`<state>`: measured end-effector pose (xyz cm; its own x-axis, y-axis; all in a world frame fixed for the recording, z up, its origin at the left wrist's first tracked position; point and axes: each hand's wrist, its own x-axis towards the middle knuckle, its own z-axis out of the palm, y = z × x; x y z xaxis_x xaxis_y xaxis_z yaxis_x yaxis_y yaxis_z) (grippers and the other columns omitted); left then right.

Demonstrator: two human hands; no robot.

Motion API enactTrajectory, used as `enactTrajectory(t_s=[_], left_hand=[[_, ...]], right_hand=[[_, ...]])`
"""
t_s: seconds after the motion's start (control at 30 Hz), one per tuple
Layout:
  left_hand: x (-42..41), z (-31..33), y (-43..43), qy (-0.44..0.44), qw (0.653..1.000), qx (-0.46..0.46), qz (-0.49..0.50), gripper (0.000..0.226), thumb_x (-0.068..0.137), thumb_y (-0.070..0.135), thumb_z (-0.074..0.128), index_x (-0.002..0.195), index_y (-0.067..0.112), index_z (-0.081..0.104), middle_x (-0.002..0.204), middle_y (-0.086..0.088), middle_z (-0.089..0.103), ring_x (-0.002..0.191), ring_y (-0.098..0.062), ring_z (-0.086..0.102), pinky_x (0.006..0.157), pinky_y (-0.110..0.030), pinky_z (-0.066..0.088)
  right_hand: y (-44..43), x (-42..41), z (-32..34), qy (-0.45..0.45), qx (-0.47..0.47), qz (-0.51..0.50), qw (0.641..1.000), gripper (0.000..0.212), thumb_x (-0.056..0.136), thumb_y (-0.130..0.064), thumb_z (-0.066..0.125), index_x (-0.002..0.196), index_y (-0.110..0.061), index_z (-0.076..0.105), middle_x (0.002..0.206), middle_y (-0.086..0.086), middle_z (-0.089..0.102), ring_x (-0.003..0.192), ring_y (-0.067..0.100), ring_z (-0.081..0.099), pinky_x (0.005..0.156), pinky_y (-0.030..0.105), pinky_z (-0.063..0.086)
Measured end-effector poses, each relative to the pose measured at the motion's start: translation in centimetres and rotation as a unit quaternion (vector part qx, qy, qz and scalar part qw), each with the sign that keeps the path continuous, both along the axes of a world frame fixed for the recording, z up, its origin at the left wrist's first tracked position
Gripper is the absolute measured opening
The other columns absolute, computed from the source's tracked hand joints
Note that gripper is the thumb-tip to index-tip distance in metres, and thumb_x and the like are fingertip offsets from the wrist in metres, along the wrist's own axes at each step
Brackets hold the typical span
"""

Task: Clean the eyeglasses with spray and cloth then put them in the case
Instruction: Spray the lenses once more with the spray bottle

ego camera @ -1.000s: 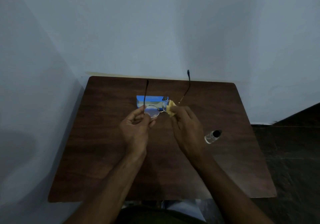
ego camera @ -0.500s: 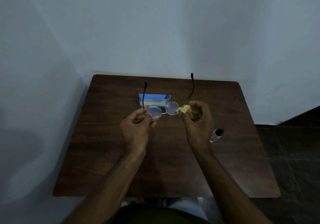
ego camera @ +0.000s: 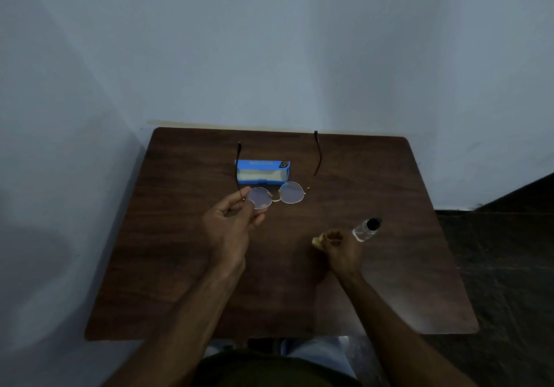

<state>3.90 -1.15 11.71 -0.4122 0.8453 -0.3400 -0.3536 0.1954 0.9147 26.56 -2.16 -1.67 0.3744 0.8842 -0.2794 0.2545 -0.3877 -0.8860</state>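
- The left hand [ego camera: 230,225] pinches the eyeglasses [ego camera: 290,196] at the outer edge of one lens, thumb and fingers closed on the rim by the hinge.
- The eyeglasses lie at 1 o'clock from the left hand, lenses facing the person and both temples unfolded, pointing toward 12 o'clock.
- The right hand [ego camera: 341,247] is curled around a small yellow cloth [ego camera: 318,240], which pokes out of the fist on its 10 o'clock side.
- From the right hand the eyeglasses sit at 11 o'clock, well apart from it, and nothing of that hand touches them.
- The blue case [ego camera: 262,171] lies on the brown table [ego camera: 180,237] at 12 o'clock from the lenses, just behind them, with one temple crossing its end in the view.
- The clear spray bottle [ego camera: 366,229] with a black cap stands at 1 o'clock from the right hand, near it but not touching.
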Motion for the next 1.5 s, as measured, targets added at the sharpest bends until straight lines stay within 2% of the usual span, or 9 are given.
enactTrajectory(t_s=[0.23,0.47,0.6,0.73,0.87,1.03,1.17,1.3,1.5], left_hand=[[0.3,-0.6,-0.5,0.012,0.999,-0.017,-0.026,0.028,0.098,-0.001,0.067,0.123,0.008,0.073,0.102,-0.014,0.080,0.093,-0.029,0.080,0.071,-0.030,0.065],[0.3,-0.2,-0.4,0.022,0.999,-0.033,-0.029,0.028,0.097,0.001,0.068,0.123,0.011,0.073,0.099,-0.005,0.081,0.091,-0.024,0.080,0.069,-0.028,0.064],[0.8,0.2,-0.3,0.021,0.998,-0.038,-0.043,0.028,0.097,0.001,0.069,0.123,0.012,0.073,0.097,-0.003,0.081,0.091,-0.024,0.080,0.068,-0.027,0.064],[1.0,1.0,-0.4,0.028,0.998,-0.031,-0.052,0.028,0.098,-0.001,0.067,0.121,0.011,0.074,0.092,0.000,0.081,0.088,-0.021,0.080,0.066,-0.025,0.064],[0.4,1.6,-0.3,0.019,0.999,-0.017,-0.046,0.028,0.097,-0.001,0.068,0.123,0.007,0.073,0.100,-0.013,0.080,0.090,-0.028,0.080,0.068,-0.027,0.064],[-1.2,2.7,-0.2,-0.007,0.999,-0.009,-0.048,0.024,0.097,-0.001,0.066,0.120,0.003,0.074,0.099,-0.017,0.081,0.083,-0.024,0.080,0.069,-0.028,0.064],[-2.4,4.3,0.0,-0.038,0.997,-0.013,-0.065,0.022,0.097,-0.002,0.065,0.117,0.002,0.074,0.091,-0.009,0.082,0.073,-0.015,0.078,0.066,-0.023,0.063],[-3.4,5.7,-0.1,-0.037,0.997,-0.003,-0.075,0.019,0.097,-0.001,0.065,0.111,0.007,0.075,0.089,-0.005,0.082,0.072,-0.013,0.079,0.064,-0.022,0.063],[-4.2,6.1,-0.5,-0.047,0.996,-0.008,-0.069,0.020,0.097,0.000,0.065,0.115,0.004,0.074,0.093,-0.007,0.082,0.073,-0.013,0.079,0.064,-0.022,0.062]], right_hand=[[-0.7,0.5,-0.8,-0.100,-0.042,0.074,0.991,0.015,0.080,-0.027,0.087,0.079,-0.024,0.073,0.076,-0.010,0.073,0.074,0.002,0.067,0.067,0.027,0.051],[-2.5,4.0,0.1,-0.204,-0.011,-0.155,0.966,0.057,0.088,-0.033,0.077,0.133,-0.009,0.053,0.128,0.015,0.060,0.115,0.034,0.060,0.092,0.045,0.051],[-1.1,5.0,0.5,-0.203,0.003,-0.129,0.971,0.080,0.086,-0.036,0.082,0.148,-0.009,0.039,0.143,0.017,0.051,0.126,0.037,0.055,0.098,0.048,0.049],[0.4,5.1,0.4,-0.156,0.010,-0.101,0.983,0.064,0.091,-0.031,0.078,0.144,-0.010,0.046,0.139,0.013,0.057,0.125,0.030,0.057,0.098,0.037,0.046],[1.4,4.9,0.4,-0.102,0.061,-0.046,0.992,0.033,0.098,-0.036,0.067,0.121,-0.014,0.055,0.114,0.009,0.066,0.104,0.029,0.065,0.090,0.050,0.055],[1.0,0.8,7.2,0.025,0.147,0.058,0.987,0.037,0.098,-0.026,0.067,0.132,-0.022,0.053,0.098,-0.009,0.062,0.081,0.005,0.065,0.074,0.026,0.055],[0.0,-2.3,13.0,0.154,0.202,0.148,0.956,0.050,0.089,-0.015,0.056,0.138,-0.023,0.053,0.089,0.015,0.059,0.070,0.036,0.061,0.064,0.051,0.058],[0.1,-3.8,15.4,0.256,0.190,0.188,0.929,0.064,0.089,-0.004,0.046,0.149,-0.024,0.045,0.081,0.022,0.057,0.054,0.033,0.051,0.046,0.039,0.048],[-0.1,-4.4,17.2,0.190,0.206,0.210,0.937,0.070,0.096,-0.005,0.056,0.156,-0.035,0.037,0.099,0.021,0.064,0.061,0.032,0.061,0.054,0.037,0.055]])
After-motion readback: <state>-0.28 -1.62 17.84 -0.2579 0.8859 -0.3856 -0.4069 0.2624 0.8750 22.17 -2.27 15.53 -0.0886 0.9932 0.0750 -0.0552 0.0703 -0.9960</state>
